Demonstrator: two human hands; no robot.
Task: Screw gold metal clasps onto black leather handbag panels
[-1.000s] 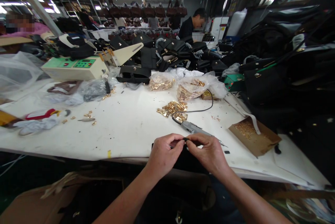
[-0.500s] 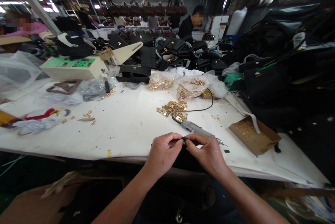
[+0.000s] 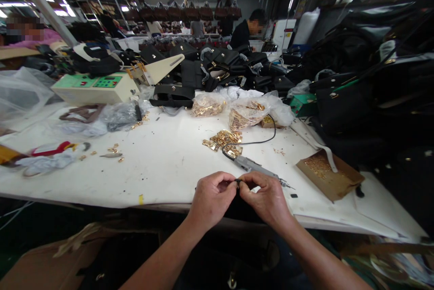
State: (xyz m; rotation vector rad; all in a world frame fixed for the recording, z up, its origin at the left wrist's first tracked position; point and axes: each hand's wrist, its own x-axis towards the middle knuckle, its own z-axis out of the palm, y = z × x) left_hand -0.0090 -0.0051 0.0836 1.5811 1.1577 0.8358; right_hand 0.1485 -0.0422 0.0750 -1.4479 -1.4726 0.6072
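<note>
My left hand (image 3: pixel 214 197) and my right hand (image 3: pixel 263 195) meet at the table's front edge, thumbs and fingertips pinched close together. Between them is a small black piece (image 3: pixel 238 181), mostly covered by the fingers; its kind I cannot make out. Dark material hangs below the hands, and a black bag with a gold clasp (image 3: pixel 232 281) lies at my lap. Just behind my right hand rests a grey electric screwdriver (image 3: pixel 252 165), its bit pointing right. Beyond it is a pile of gold metal fittings (image 3: pixel 225 138), with the screwdriver's cord running over it.
At right stands an open cardboard box (image 3: pixel 330 177) of small gold parts. Plastic bags of gold fittings (image 3: pixel 247 116) sit farther back, before heaped black bags (image 3: pixel 217 62). A cream machine with a green panel (image 3: pixel 96 87) is at left. Co-workers are in the background.
Both hands stay pinched at nearly the same spot, with only a slight shift of the fingers. The things on the table have not moved.
</note>
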